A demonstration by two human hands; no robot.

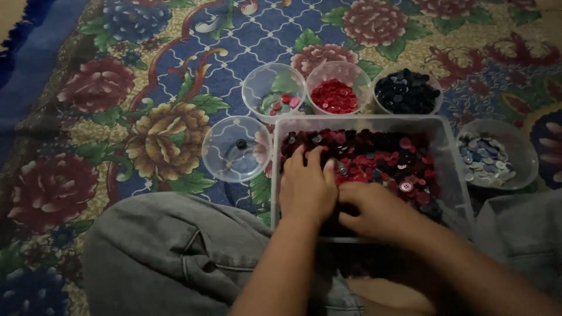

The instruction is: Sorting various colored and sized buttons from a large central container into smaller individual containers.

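A clear plastic bin sits on the floor in front of me, filled with mixed buttons in red, pink and dark colours. My left hand lies palm down inside the bin, fingers spread over the buttons at its near left. My right hand rests beside it in the bin's near middle, fingers curled down into the buttons. Whether either hand pinches a button is hidden.
Clear bowls ring the bin: one with a single dark button, one with a few pink buttons, one of red buttons, one of dark buttons, one of pale buttons. A floral carpet lies beneath. My grey-trousered knee is at left.
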